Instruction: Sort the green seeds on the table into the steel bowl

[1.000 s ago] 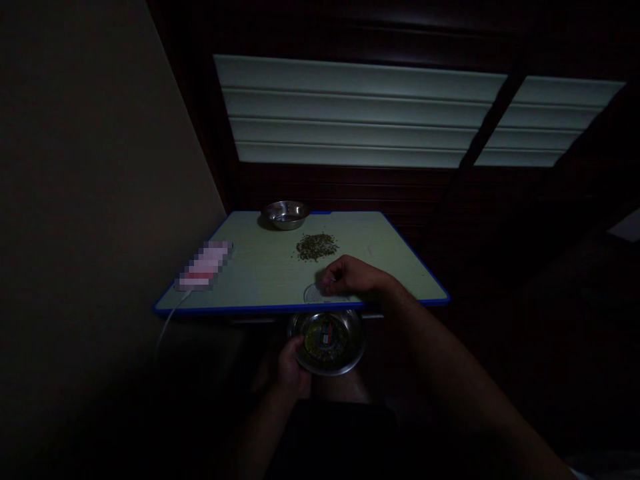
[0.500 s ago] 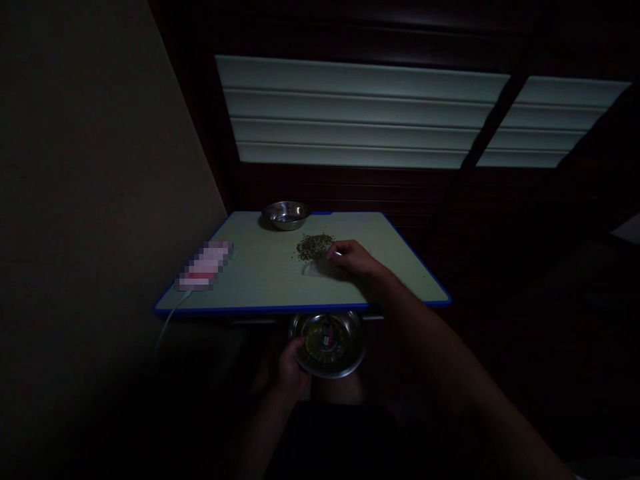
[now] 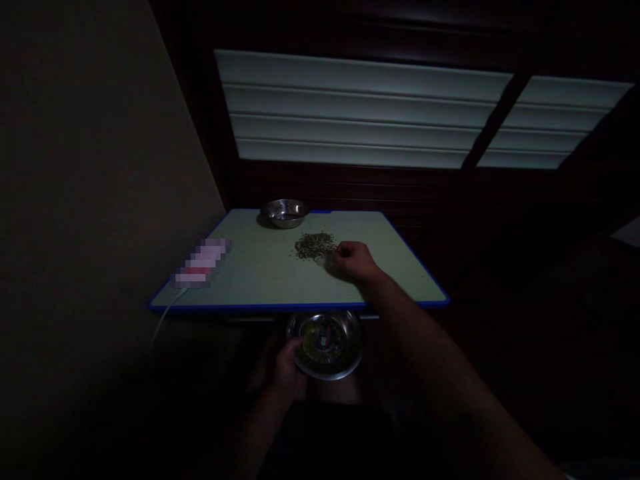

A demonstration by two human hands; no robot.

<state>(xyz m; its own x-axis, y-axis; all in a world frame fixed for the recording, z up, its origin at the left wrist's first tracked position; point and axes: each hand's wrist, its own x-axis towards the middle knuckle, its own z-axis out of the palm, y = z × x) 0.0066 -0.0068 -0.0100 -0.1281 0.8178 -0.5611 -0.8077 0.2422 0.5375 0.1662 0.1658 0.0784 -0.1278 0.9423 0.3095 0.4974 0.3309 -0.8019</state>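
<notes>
My left hand [image 3: 290,367] grips the left rim of a steel bowl [image 3: 353,363] below the table's front edge. Something greenish with a small dark, red and white patch shows inside that bowl; its kind is too dim to tell. Over the table, my right hand [image 3: 355,260] is closed in a pinch on what looks like a spoon [image 3: 321,261], its pale end low at the near right side of a pile of small green beans or grains [image 3: 313,245]. The fingers cover most of the spoon.
On the pale table [image 3: 240,280] with a blue edge, a second steel bowl [image 3: 286,215] stands at the back left. A blurred pink phone-like object [image 3: 203,263] with a white cable [image 3: 167,317] lies at the left. Dark slatted doors [image 3: 370,183] rise behind; a wall is at left.
My right hand has turned and shifted slightly right, and the spoon's pale end now shows by the pile's near edge. My left hand still holds the bowl, nearly unmoved.
</notes>
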